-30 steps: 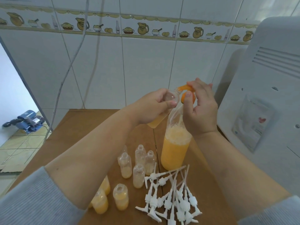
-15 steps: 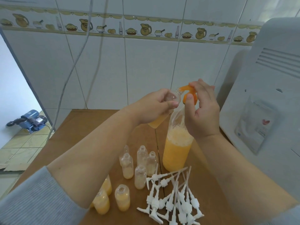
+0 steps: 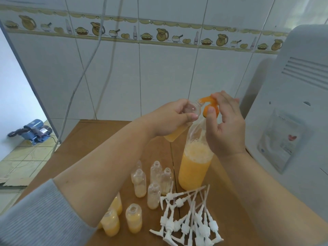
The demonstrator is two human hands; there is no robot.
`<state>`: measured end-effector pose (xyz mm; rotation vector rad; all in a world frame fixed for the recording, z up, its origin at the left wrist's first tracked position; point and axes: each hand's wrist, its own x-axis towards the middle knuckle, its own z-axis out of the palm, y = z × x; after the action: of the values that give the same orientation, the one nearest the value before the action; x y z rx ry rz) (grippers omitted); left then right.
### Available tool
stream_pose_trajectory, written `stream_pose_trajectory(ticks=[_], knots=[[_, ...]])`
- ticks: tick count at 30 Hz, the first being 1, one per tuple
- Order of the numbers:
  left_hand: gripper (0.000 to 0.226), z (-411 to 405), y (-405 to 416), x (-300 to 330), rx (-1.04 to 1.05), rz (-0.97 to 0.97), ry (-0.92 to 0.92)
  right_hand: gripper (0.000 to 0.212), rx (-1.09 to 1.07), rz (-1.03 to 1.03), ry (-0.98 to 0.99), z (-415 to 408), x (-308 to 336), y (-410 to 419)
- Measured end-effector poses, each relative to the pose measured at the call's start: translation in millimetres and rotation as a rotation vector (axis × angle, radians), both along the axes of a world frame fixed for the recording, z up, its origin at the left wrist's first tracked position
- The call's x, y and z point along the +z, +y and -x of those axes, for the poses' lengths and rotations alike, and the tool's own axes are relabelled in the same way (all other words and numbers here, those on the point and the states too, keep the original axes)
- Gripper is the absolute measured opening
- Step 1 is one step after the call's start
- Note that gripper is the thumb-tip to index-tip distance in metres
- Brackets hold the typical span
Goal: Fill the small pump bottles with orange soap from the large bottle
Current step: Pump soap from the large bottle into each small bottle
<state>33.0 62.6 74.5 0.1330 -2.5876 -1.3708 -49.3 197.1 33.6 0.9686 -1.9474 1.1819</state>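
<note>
Standing on the table [image 3: 99, 139] right of centre, the large bottle [image 3: 194, 167], with the right hand [image 3: 223, 125] resting on its pump head [image 3: 210, 108] and the left hand [image 3: 170, 118] holding a small bottle [image 3: 179, 134] just left of the spout. Sitting left of the large bottle, a cluster of small pump bottles [image 3: 154, 181], with three fuller bottles [image 3: 133, 221] nearer the camera. Lying in front of the large bottle, a heap of pump tops [image 3: 190, 221]; standing at the right, touching the table's edge, an appliance [image 3: 292, 103].
</note>
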Motion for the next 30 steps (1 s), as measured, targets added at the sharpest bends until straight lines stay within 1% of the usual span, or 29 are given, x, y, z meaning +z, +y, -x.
stream_pose_trajectory(ticks=[5,10,14,17,20,24,30], knots=[[0.029,3.6,1.4,7.8,-0.011,-0.032,0.028,0.047,-0.024,0.030,0.031,1.1,11.2,-0.1],[0.026,4.7,-0.1,0.4,-0.016,-0.035,0.011,0.042,-0.056,0.054,0.132,10.1,-3.2,-3.1],[0.026,3.3,1.7,-1.7,-0.009,-0.027,-0.010,0.043,-0.051,0.056,0.117,11.7,-5.6,-4.9],[0.029,2.1,1.1,2.9,-0.002,0.000,0.006,0.045,-0.058,0.052,0.158,10.4,2.2,-4.6],[0.029,2.2,1.9,8.9,-0.006,0.030,0.026,0.042,-0.067,0.084,0.185,11.0,6.5,-5.0],[0.025,2.9,1.0,3.8,-0.006,-0.002,0.008,0.036,-0.085,0.103,0.224,16.7,-2.7,-9.4],[0.026,0.4,1.5,0.1,-0.001,0.004,-0.013,0.038,-0.077,0.086,0.207,12.0,-9.0,-8.6]])
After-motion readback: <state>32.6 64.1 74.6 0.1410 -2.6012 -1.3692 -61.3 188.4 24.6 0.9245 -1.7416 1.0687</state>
